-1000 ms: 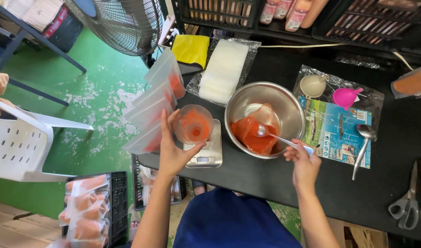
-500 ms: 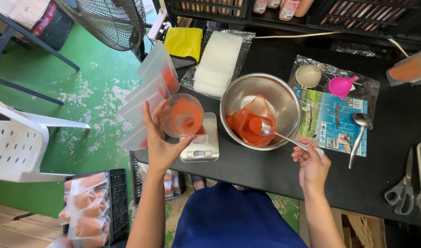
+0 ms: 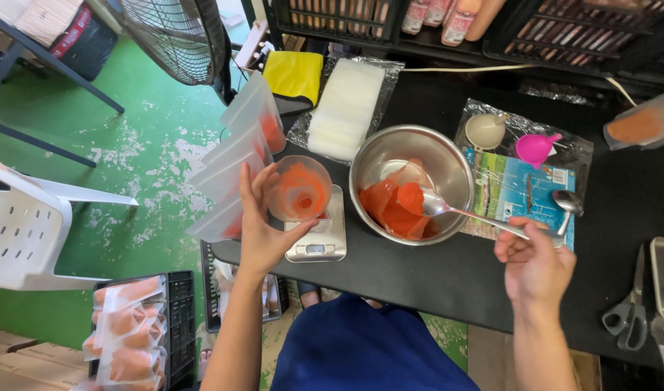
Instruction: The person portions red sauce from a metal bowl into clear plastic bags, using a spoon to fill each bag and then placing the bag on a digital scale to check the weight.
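My left hand (image 3: 259,224) grips a clear funnel-like cup (image 3: 299,188) coated with orange powder, held over a small digital scale (image 3: 316,242). My right hand (image 3: 534,264) holds the handle of a metal spoon (image 3: 447,208) whose bowl rests inside a steel mixing bowl (image 3: 411,152). The bowl contains a plastic bag of orange-red powder (image 3: 397,206). Several clear pouches (image 3: 238,159) with orange powder at the bottom stand in a row at the table's left edge, just beyond my left hand.
On the black table lie a stack of white bags (image 3: 346,108), a yellow cloth (image 3: 294,74), a pink funnel (image 3: 536,147), a second spoon (image 3: 567,206), scissors (image 3: 628,311) and an orange-filled container (image 3: 639,124). A fan (image 3: 176,36), white chair (image 3: 28,224) and crate of filled pouches (image 3: 129,326) stand on the green floor.
My left hand has tilted the cup so its open mouth faces up toward me. My right hand has slid back along the spoon handle; the spoon stays in the bowl.
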